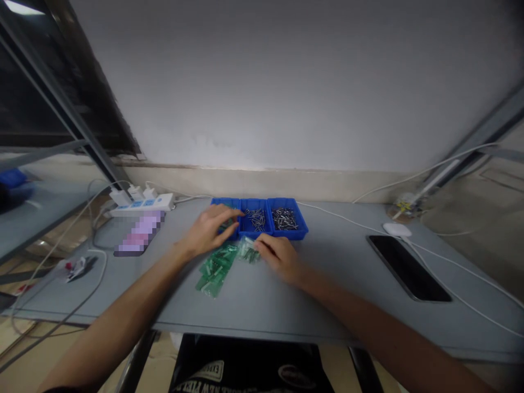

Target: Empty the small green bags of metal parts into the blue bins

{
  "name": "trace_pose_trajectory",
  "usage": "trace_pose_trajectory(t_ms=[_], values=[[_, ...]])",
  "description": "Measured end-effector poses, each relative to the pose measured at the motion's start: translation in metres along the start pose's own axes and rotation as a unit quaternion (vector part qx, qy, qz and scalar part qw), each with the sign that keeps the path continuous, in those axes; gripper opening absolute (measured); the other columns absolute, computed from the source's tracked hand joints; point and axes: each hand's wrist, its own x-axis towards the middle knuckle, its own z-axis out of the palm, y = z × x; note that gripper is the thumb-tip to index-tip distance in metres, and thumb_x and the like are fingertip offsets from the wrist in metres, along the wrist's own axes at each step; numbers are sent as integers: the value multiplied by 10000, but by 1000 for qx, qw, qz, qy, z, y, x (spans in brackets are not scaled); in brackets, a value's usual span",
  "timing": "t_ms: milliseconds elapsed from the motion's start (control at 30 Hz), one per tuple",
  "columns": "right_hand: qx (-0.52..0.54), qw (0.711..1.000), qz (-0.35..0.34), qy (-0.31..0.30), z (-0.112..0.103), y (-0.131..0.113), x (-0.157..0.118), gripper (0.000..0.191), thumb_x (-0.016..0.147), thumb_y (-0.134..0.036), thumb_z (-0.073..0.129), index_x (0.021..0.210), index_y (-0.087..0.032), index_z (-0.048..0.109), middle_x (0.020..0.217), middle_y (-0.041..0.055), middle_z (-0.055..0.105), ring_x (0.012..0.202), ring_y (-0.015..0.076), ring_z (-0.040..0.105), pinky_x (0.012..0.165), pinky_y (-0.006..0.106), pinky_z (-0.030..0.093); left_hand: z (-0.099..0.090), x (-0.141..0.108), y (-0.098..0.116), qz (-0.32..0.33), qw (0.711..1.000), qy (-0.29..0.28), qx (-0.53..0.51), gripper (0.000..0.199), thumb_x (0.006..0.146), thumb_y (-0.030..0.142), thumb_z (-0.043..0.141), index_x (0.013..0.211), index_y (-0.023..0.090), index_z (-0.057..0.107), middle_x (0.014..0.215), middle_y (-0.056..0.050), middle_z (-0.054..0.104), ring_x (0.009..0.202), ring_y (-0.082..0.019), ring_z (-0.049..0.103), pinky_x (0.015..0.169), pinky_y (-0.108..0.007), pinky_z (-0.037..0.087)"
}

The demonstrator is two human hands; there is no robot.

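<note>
Three joined blue bins (301, 232) stand at the middle back of the grey table (327, 305); the middle and right ones hold several small metal pins (284, 218). My left hand (210, 229) reaches over the leftmost bin, fingers bent down into it; whether it grips anything is hidden. My right hand (278, 256) rests on the table just in front of the bins, fingertips pinching a small clear bag of green parts (248, 251). A longer green bag (215, 270) lies flat between my forearms.
A black phone (409, 267) lies at the right with a white round charger (396, 229) and cables. A white power strip (141, 204) and a blurred pink item (139, 234) sit at the left. Metal shelf frames flank the table.
</note>
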Motion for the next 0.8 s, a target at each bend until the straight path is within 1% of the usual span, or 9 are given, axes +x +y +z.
trace_pose_trajectory(t_ms=[100, 167, 267, 367, 467, 567, 667, 733, 800], values=[[113, 992, 59, 24, -2, 1, 2, 404, 1033, -432, 426, 699, -207, 456, 576, -54, 484, 509, 96, 440, 521, 235, 315, 7, 1, 9, 75, 997, 10, -17, 338, 953, 285, 591, 1283, 216, 589, 1091, -84, 677, 1001, -214, 612, 912, -403, 507], [187, 977, 97, 24, -1, 3, 2, 421, 1026, -488, 419, 707, -215, 435, 576, -57, 468, 491, 97, 418, 495, 233, 317, 10, 1, 13, 114, 993, 17, -23, 318, 940, 282, 614, 1254, 234, 627, 1144, -91, 659, 1051, -227, 593, 932, -424, 507], [190, 976, 103, 33, -2, 4, 0, 428, 1034, -500, 390, 718, -215, 446, 583, -52, 450, 502, 104, 416, 495, 240, 318, 9, 2, 16, 134, 990, 28, -35, 209, 941, 260, 613, 1131, 242, 698, 1144, -89, 655, 1063, -228, 580, 934, -425, 506], [79, 995, -1, 56, -5, -1, -3, 319, 1042, -404, 376, 872, -201, 555, 677, -26, 502, 611, 120, 484, 594, 255, 377, 6, 3, 17, 119, 991, 37, -43, 129, 946, 237, 607, 1018, 215, 711, 1028, -80, 689, 995, -215, 597, 896, -404, 506], [5, 993, -89, 81, -7, -5, -5, 188, 1003, -328, 443, 1083, -197, 551, 858, 15, 582, 672, 121, 536, 627, 260, 424, 7, 3, 16, 98, 993, 37, -51, 95, 954, 230, 597, 954, 188, 682, 863, -58, 688, 857, -189, 612, 809, -363, 503], [-10, 990, -79, 120, -4, -3, -4, 194, 967, -295, 520, 1143, -212, 523, 915, 23, 636, 630, 106, 571, 542, 229, 432, 14, -1, 14, 50, 995, 55, -73, 106, 951, 271, 620, 1018, 192, 641, 847, -46, 680, 805, -170, 628, 755, -320, 511], [5, 986, -39, 164, 0, 3, -3, 248, 956, -298, 556, 1181, -217, 492, 945, 35, 685, 665, 118, 641, 532, 220, 465, 23, -7, 14, -10, 989, 81, -123, 310, 924, 323, 672, 1184, 216, 541, 861, -20, 682, 777, -146, 666, 749, -289, 538], [11, 982, -33, 184, 1, 5, -4, 243, 951, -294, 559, 1166, -210, 484, 937, 44, 697, 670, 127, 663, 534, 226, 478, 26, -9, 15, -26, 984, 94, -150, 402, 915, 335, 684, 1245, 222, 483, 848, -4, 681, 757, -139, 680, 753, -286, 551], [-12, 983, -50, 177, 0, 5, -5, 163, 956, -257, 523, 1112, -207, 517, 853, 28, 700, 618, 120, 645, 542, 234, 478, 26, -8, 17, -21, 984, 92, -152, 345, 931, 323, 662, 1223, 220, 510, 878, -19, 692, 770, -143, 680, 759, -294, 556]])
